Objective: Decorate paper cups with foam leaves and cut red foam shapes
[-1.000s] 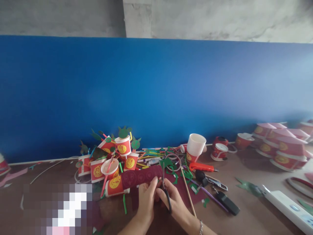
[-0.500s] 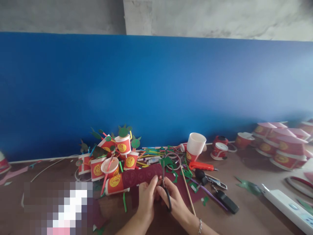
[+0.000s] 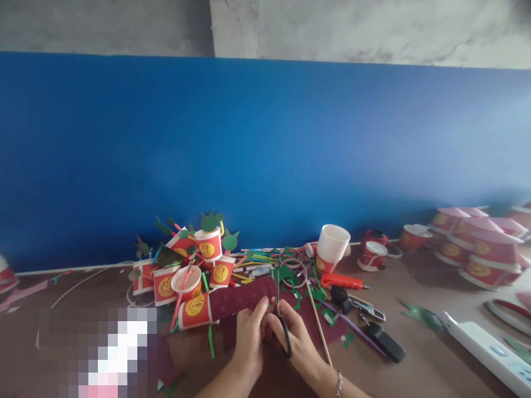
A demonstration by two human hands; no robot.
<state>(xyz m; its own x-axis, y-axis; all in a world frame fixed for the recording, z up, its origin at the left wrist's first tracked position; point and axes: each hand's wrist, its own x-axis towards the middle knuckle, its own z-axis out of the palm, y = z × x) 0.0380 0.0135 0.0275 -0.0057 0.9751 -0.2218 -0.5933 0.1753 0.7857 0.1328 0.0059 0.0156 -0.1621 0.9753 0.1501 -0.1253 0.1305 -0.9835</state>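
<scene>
My right hand [image 3: 292, 329] is closed on black-handled scissors [image 3: 286, 338], with the blades pointing up and away at the right end of a maroon paper strip [image 3: 243, 298]. Round outlines show on that strip. My left hand [image 3: 251, 331] pinches the strip near this same end, thumb on top, close beside the scissors. The strip's left end overlaps a red paper cup [image 3: 194, 310] lying on its side. Exactly where the blades meet the paper is hidden by my fingers. Beneath lies more maroon paper [image 3: 332, 329] with green scraps [image 3: 347, 339].
Decorated red cups [image 3: 208, 246] cluster behind on the left. Stacked white cups [image 3: 333, 240], an orange cutter [image 3: 344, 281], keys with a black fob [image 3: 385, 341] and a wooden stick [image 3: 319, 326] lie rightward. A white power strip [image 3: 489, 354] is at far right; a blue panel [image 3: 265, 155] stands behind.
The maroon strip and my left hand have shifted very slightly to the right. The scissors and my right hand look almost still.
</scene>
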